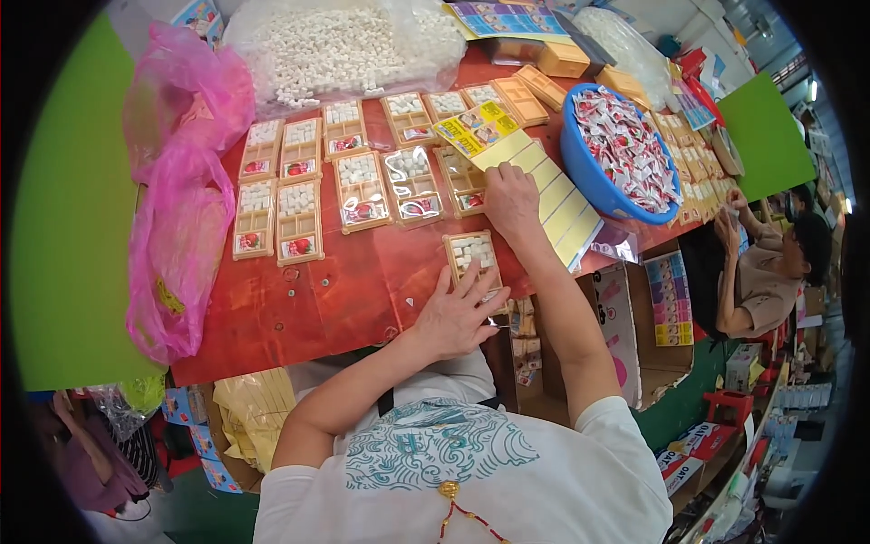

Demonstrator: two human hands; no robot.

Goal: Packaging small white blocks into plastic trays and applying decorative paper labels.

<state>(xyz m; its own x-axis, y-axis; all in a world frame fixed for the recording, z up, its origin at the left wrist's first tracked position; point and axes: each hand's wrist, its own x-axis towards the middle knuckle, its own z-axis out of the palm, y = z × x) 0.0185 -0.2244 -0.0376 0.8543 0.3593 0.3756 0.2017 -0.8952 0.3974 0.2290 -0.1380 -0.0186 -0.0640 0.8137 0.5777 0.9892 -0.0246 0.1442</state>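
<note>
My left hand (458, 317) lies with fingers spread over a small tan compartment tray (474, 249) at the table's near edge. White pellets fill the tray's far part; my fingers hide much of the rest. My right hand (513, 204) has its fingers curled at the left edge of a yellow sticker sheet (553, 195), and its fingertips are partly hidden. Printed yellow stickers (478, 129) remain on the sheet's far end, above bare pale strips. Just left of the sheet sits another filled tray (459, 179).
Several filled trays (299, 218) stand in rows on the red table (362, 290). White pellets (344, 45) are heaped behind them. A blue basin (571, 145) of wrapped sweets (625, 145) is on the right, a pink plastic bag (181, 218) on the left. Another person (766, 272) sits at the far right.
</note>
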